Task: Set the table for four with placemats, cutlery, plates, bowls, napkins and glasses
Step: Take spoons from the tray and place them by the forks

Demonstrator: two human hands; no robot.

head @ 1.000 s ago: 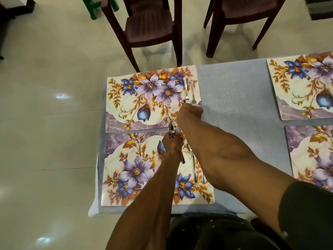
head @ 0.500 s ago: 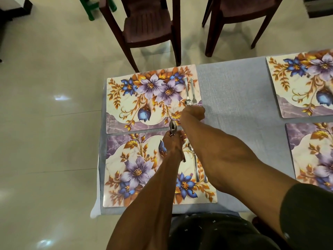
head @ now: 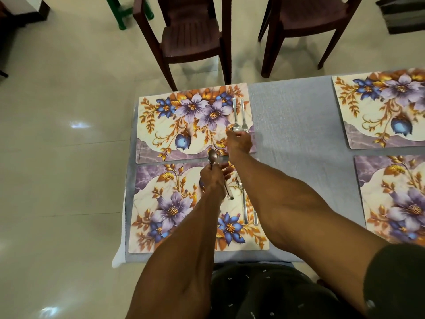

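Now, left hand (head: 212, 180) gripping spare cutlery (head: 213, 158), right hand (head: 238, 142) curled at spoon (head: 235, 116) and fork (head: 243, 116) on far placemat (head: 161, 134), grasp unclear.

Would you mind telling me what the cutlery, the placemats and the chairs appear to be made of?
The cutlery looks like polished steel: silvery, with bright highlights. The placemats seem a stiff, smooth printed board or plastic; they lie flat with a slight sheen, though which it is stays open. The chairs look like moulded brown plastic, with ribbed one-piece seats.

No readable text, labels, brands or numbers appear anywhere; the placemats (head: 184, 125) carry only floral print
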